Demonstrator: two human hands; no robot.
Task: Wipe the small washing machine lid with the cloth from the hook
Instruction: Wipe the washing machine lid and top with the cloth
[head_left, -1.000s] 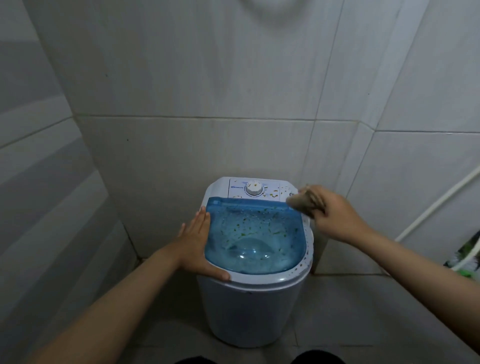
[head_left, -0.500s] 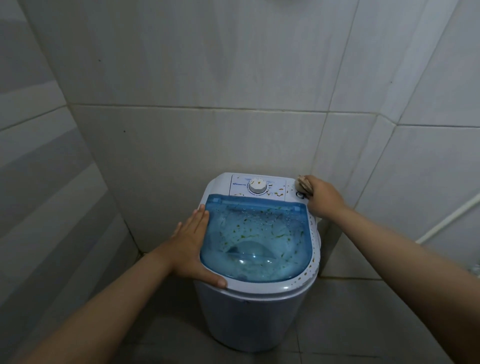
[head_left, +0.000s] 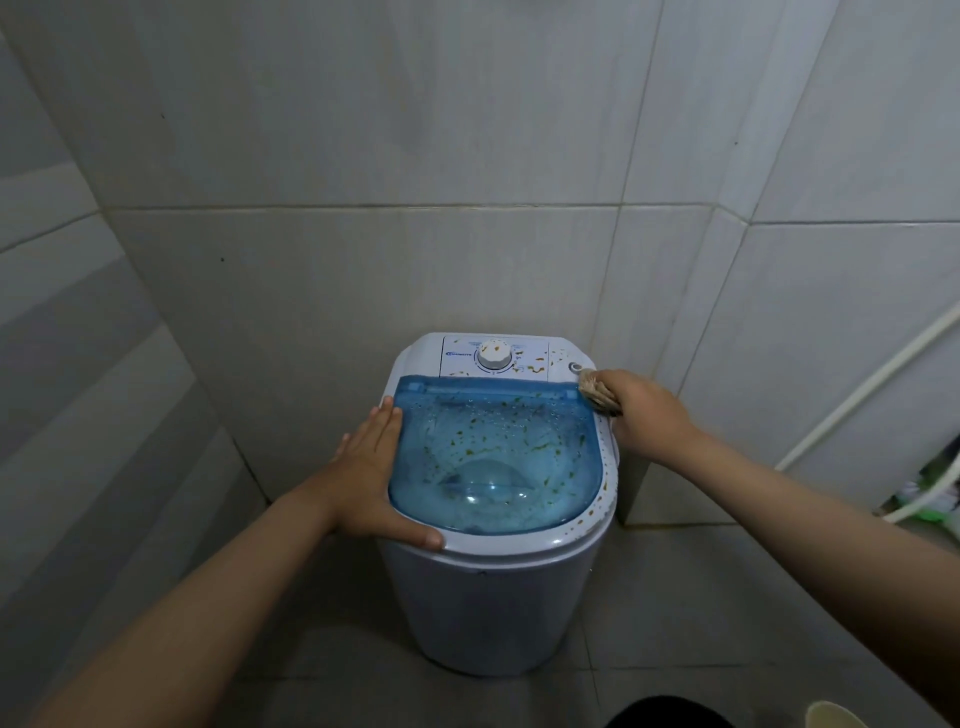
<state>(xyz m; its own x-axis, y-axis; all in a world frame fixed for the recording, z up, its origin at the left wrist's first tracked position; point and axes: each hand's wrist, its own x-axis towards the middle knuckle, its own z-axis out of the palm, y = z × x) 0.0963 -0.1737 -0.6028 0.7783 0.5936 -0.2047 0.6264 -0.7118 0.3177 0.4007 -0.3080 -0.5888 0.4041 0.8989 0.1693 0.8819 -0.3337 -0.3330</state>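
A small white washing machine (head_left: 498, 597) stands in a tiled corner. Its clear blue lid (head_left: 493, 457) is closed and speckled with green and orange flecks. My left hand (head_left: 371, 467) lies flat on the machine's left rim, thumb hooked over the front edge, holding nothing. My right hand (head_left: 641, 415) is closed around a bunched beige cloth (head_left: 597, 395), pressed at the lid's back right corner. White control panel (head_left: 540, 358) behind the lid carries a round dial (head_left: 493, 355) and more orange flecks.
Tiled walls close in behind and to the left of the machine. A white hose (head_left: 862, 384) runs diagonally down the right wall to green and white items (head_left: 935, 499) on the floor. A pale rim (head_left: 831, 716) shows at the bottom right.
My right hand with the cloth went back to the panel's right corner, then drew slightly forward onto the lid's back right corner. My left hand has stayed on the left rim.
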